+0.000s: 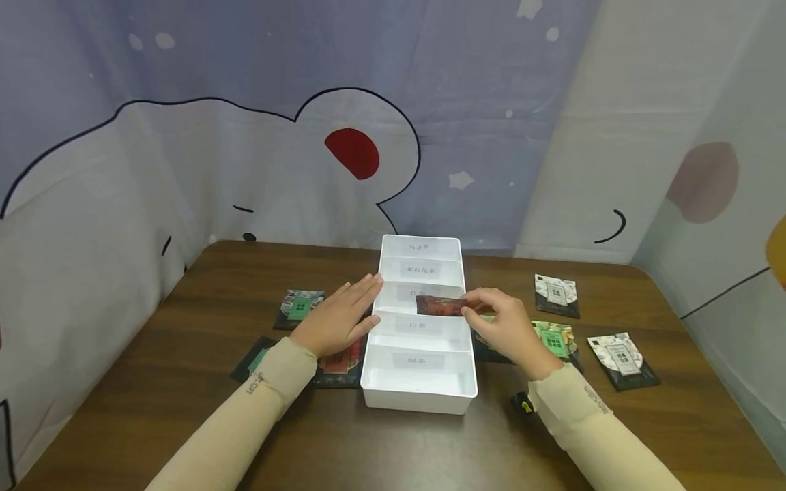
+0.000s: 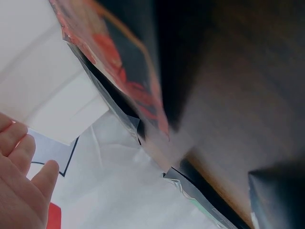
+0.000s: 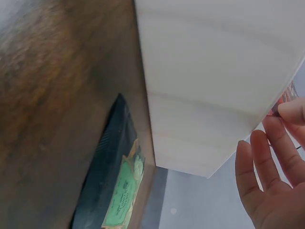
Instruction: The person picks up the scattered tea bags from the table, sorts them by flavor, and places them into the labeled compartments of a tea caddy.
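Observation:
A white tray (image 1: 417,401) split into several labelled compartments stands mid-table. My right hand (image 1: 471,308) pinches a red-brown sachet (image 1: 439,305) by its right end and holds it level over the middle compartment. In the right wrist view only a corner of that sachet (image 3: 287,93) shows past the tray wall (image 3: 214,86). My left hand (image 1: 359,300) lies flat with straight fingers beside the tray's left wall, its fingertips at the rim, over a red packet (image 1: 340,363). The left wrist view shows that red packet (image 2: 119,62) close up, next to the tray (image 2: 28,71).
Sachets lie on the brown table (image 1: 393,450) on both sides of the tray: green-labelled ones (image 1: 300,307) (image 1: 555,339) and white-labelled ones (image 1: 555,293) (image 1: 620,354). A small black object (image 1: 522,402) sits by my right wrist. Cartoon-print curtains close in the back and sides.

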Action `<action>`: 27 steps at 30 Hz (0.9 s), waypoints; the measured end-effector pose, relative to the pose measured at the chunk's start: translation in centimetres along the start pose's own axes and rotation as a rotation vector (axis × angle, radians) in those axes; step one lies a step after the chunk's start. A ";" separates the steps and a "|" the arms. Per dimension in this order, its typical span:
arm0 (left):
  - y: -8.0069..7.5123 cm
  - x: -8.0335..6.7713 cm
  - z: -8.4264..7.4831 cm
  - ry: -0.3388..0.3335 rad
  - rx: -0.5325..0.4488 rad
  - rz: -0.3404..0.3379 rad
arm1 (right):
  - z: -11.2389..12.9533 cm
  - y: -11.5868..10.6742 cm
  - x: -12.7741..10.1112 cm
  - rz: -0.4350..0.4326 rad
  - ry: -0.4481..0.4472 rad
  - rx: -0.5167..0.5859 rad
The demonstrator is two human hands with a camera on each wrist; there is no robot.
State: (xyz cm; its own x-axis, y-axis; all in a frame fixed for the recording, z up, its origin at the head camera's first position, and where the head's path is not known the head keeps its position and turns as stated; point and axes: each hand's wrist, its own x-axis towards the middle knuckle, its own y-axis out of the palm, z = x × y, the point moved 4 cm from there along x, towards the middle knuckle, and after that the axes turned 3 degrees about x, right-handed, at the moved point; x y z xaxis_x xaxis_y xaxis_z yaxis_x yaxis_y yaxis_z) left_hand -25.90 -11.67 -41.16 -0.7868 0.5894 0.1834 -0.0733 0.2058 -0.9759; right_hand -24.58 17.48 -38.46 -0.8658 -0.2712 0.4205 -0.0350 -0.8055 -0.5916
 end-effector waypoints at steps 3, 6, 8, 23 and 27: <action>0.0 0.0 0.0 -0.001 -0.004 0.000 | -0.2 0.1 -0.1 0.004 -0.043 -0.016; 0.0 0.0 0.0 -0.001 -0.006 0.001 | -0.2 0.0 -0.2 0.018 -0.084 -0.006; 0.0 0.0 0.0 0.000 -0.005 0.000 | -0.1 0.0 -0.3 0.028 -0.109 0.007; 0.1 0.0 0.1 -0.001 0.001 0.003 | 0.3 -0.3 -0.1 0.002 -0.148 0.047; 0.1 0.0 0.0 -0.005 0.009 0.011 | 0.3 -0.9 0.0 -0.028 -0.138 0.030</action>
State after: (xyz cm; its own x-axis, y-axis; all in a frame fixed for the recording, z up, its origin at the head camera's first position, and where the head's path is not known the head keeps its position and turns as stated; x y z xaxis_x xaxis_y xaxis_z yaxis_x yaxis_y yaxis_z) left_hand -25.90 -11.69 -41.23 -0.7903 0.5879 0.1726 -0.0702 0.1929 -0.9787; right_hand -24.37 18.04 -37.74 -0.7879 -0.3169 0.5280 -0.0409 -0.8286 -0.5584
